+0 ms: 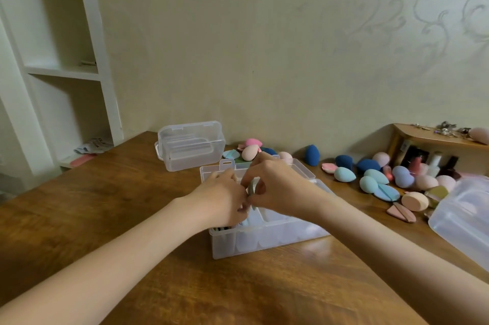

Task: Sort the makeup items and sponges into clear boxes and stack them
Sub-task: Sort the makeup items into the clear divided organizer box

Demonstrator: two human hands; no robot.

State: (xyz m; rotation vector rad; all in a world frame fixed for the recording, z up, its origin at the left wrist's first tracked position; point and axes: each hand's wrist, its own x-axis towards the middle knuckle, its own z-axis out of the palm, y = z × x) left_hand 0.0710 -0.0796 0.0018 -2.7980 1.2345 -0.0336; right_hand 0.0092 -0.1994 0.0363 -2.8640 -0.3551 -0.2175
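Tabletop (132, 218), wooden, carrying open clear box (267, 234) at centre, second clear box (191, 146) behind near wall, loose sponges (375, 179) scattered to the right. Left hand (225, 199) and right hand (277, 187) touching above the open box, fingers curled, pinching together a thin grey-green item (250, 189). Pale blue sponges inside box, against front wall.

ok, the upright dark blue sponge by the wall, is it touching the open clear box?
Apart. The head view shows bare table between the dark blue sponge, upright near the wall, and the open clear box.
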